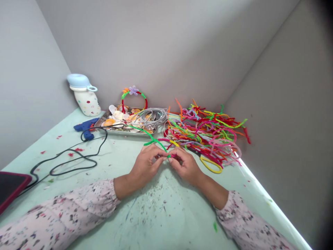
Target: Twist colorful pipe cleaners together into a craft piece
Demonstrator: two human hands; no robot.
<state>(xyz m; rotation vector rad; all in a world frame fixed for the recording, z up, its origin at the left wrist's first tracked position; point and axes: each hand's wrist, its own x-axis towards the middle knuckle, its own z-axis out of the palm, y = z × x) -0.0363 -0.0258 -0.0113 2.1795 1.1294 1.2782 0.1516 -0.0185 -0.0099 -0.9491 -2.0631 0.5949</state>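
My left hand (147, 163) and my right hand (185, 164) meet over the pale green table (161, 215), fingers pinched together. Between them they grip a green pipe cleaner (153, 139) and a pink pipe cleaner (173, 157) where the two join. The green one runs up and left from my fingers toward the tray. A big heap of coloured pipe cleaners (208, 130) lies just beyond my right hand, and a yellow loop (211, 165) rests on the table right of that hand.
A metal tray (122, 131) of shells and grey wire sits at the back, with a decorated hoop (134, 97) behind it. A blue glue gun (85, 127) with a black cord (70, 161), a white spotted jar (85, 97), and a red-edged tablet (10, 187) occupy the left. Grey walls enclose the corner.
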